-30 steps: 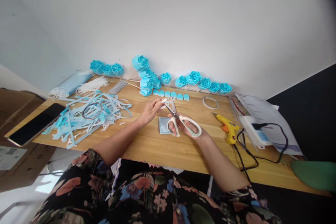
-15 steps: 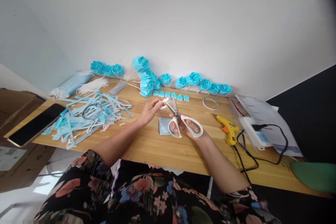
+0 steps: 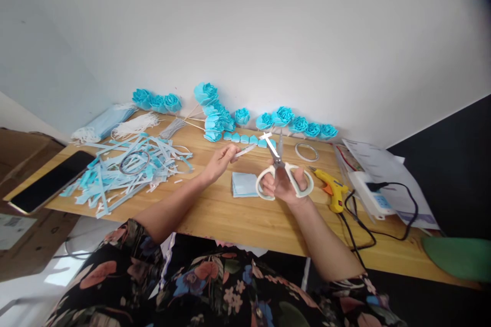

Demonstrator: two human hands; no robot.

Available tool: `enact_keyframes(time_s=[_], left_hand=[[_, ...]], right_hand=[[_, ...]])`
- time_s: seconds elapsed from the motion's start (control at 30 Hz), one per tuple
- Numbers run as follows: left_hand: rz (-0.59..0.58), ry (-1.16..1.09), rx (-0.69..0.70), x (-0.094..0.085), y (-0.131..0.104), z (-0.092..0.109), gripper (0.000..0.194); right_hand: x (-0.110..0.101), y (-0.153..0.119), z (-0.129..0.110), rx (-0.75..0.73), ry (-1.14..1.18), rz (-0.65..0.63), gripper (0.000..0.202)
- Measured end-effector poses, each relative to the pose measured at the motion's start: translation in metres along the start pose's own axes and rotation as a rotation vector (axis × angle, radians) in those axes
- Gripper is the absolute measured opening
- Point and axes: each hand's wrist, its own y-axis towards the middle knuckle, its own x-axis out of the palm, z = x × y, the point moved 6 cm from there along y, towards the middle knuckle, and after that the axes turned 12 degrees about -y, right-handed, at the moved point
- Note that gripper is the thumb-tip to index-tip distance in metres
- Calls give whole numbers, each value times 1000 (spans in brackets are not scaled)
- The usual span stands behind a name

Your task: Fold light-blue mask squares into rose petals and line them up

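Observation:
Between the fingertips of my left hand (image 3: 223,161) is a thin white strip (image 3: 245,150), pointing right. My right hand (image 3: 284,184) has its fingers through the handles of white-handled scissors (image 3: 279,163), whose blades are parted and point up toward the wall. A small white piece (image 3: 265,136) hangs at the tip of the left blade. Below the hands, a stack of pale blue squares (image 3: 244,185) lies on the wooden table (image 3: 215,214). Behind the scissors runs a row of small blue petal pieces (image 3: 244,139).
Blue flowers (image 3: 215,117) line the wall. A heap of cut strips (image 3: 130,168) and a phone (image 3: 51,182) lie at left. A tape ring (image 3: 307,152), yellow glue gun (image 3: 334,190), and power strip (image 3: 374,196) with black cables are at right.
My right hand and the scissors have moved right, away from my left hand, with the small white piece at the blade. The blue square stack shows more fully.

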Motion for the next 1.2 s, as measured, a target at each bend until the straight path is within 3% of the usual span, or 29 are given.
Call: enact_keyframes(time_s=[0.2,0.27,0.73,1.03,1.2], left_hand=[[-41,-99,-85,4,0,-13,45],[-36,-107,-84,3,1,-16,46],[-111,-183,-90,10,-1,-22,44],[-109,-124,-69,8,-2,-19,41],[-120,-169,-88,9,-1,-21,41]], right_hand=[[22,0,10,65,-40,-258,69],[24,1,15,85,-39,-281,71],[15,8,21,160,8,-142,70],[9,10,14,101,24,-52,65],[7,12,10,45,67,-82,63]])
